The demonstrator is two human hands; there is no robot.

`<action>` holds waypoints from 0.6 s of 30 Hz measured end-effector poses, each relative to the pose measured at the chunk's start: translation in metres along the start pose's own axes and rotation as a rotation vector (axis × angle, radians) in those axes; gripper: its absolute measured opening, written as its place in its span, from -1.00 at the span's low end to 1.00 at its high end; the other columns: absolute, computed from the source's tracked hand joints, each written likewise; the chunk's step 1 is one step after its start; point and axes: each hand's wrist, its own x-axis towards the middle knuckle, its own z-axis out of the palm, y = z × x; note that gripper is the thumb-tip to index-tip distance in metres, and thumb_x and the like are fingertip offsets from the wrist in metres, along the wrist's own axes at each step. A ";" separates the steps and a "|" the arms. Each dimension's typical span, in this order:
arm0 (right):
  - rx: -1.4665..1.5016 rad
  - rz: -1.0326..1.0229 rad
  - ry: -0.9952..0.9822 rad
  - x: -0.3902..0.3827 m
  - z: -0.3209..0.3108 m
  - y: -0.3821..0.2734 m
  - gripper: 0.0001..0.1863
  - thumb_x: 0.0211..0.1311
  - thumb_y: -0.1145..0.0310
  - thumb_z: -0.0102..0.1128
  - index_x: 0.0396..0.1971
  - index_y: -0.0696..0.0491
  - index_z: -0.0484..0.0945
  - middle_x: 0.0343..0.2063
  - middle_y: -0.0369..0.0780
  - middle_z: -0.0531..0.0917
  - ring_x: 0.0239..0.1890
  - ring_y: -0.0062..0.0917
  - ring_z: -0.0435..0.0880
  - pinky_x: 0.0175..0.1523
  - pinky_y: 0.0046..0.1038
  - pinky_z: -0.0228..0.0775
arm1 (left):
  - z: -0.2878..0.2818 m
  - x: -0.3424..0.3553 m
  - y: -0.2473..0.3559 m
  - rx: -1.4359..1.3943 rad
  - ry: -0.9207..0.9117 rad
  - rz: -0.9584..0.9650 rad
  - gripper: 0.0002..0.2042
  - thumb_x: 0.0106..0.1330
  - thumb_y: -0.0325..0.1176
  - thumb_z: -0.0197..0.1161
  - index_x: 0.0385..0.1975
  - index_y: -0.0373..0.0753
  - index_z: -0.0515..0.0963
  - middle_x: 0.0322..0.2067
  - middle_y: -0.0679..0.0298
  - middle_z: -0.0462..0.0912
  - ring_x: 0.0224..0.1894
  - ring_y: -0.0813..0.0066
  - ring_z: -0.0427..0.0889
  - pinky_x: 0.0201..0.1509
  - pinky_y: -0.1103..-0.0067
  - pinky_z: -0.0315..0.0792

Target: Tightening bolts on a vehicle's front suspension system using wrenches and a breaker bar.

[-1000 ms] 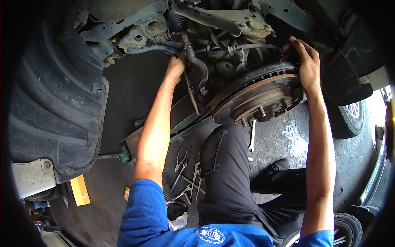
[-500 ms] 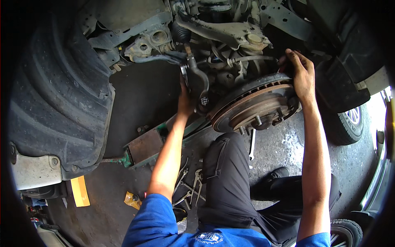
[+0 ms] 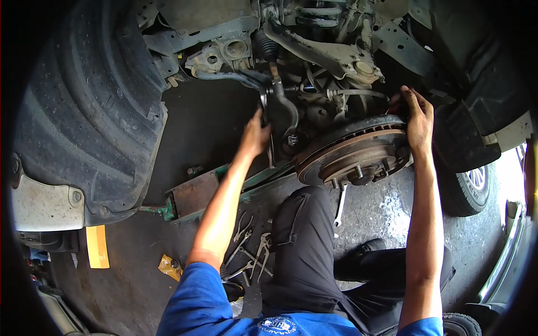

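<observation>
My left hand (image 3: 255, 136) is at a slim metal wrench (image 3: 264, 99) that stands nearly upright beside the tie rod end (image 3: 278, 89). Its fingers close against the shaft, and the lower end shows below the hand. My right hand (image 3: 420, 126) is at the far right rim of the brake disc (image 3: 358, 147), with its fingers curled in behind. What those fingers grip is hidden. The disc's wheel studs face me. Above are a rubber boot (image 3: 269, 46) and a control arm (image 3: 314, 51).
A green floor jack (image 3: 196, 193) lies beneath. Several wrenches and pliers (image 3: 246, 263), a yellow packet (image 3: 170, 267) and a yellow-orange strip (image 3: 97, 247) are on the floor. Another wrench (image 3: 340, 207) lies below the disc. The dark wheel-arch liner (image 3: 95, 123) fills the left. A tyre (image 3: 473, 190) stands right.
The whole view has shifted, placing the car parts lower and further right. My left hand has drawn leftward from the tie rod end, and the wrench's lower end now shows. The right hand stays at the disc.
</observation>
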 end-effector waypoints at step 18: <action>0.052 0.158 0.169 0.024 -0.029 0.040 -0.47 0.42 0.00 0.03 -0.11 0.22 0.65 -0.12 -0.11 0.71 -0.06 -0.41 0.62 0.14 -0.40 0.35 | 0.015 0.002 -0.055 -0.143 0.077 0.001 -0.27 0.46 -0.26 0.12 0.51 -0.04 -0.16 0.16 -0.11 0.53 0.19 0.08 0.56 0.14 0.36 0.45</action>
